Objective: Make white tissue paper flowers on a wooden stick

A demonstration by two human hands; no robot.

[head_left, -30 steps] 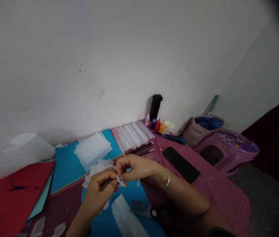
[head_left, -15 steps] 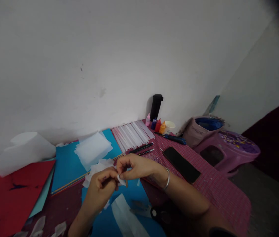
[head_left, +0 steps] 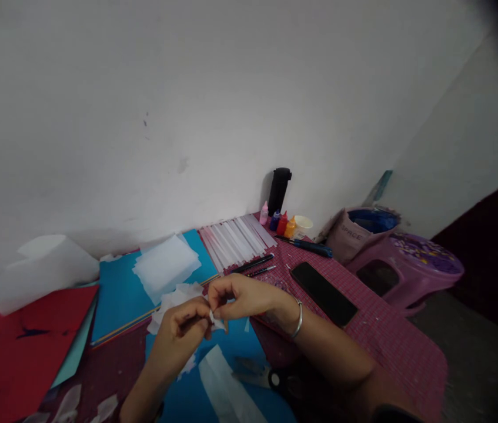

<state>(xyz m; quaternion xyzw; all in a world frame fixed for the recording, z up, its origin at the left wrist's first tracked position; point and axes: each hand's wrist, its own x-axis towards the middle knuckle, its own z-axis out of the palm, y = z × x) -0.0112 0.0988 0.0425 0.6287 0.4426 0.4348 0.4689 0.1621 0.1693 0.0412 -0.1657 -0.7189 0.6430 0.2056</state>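
A small piece of thin white paper [head_left: 217,322] is pinched between the fingertips of both my hands, above a blue sheet [head_left: 178,400]. My left hand [head_left: 182,332] is closed on its left side, the thumb against the fingers. From the right, my right hand [head_left: 240,296] grips it between thumb and forefinger; a silver bangle [head_left: 298,319] circles that wrist. Below the hands lie a white paper strip [head_left: 226,385] and a pair of scissors [head_left: 260,376], their handles in shadow. Crumpled white paper [head_left: 173,301] lies just behind my left hand.
Stacked white sheets [head_left: 167,267] rest on blue card. Pale strips [head_left: 235,241], pens [head_left: 253,264], a phone [head_left: 323,292], a cutter knife [head_left: 308,245], small paint bottles [head_left: 283,223] and a black flask [head_left: 279,191] stand or lie beyond. Red sheets [head_left: 23,352] are left; a pink stool [head_left: 401,282] is right.
My left thumb has shifted slightly against the paper piece. More white scraps show below my left wrist; otherwise the hands and table things stay in place.
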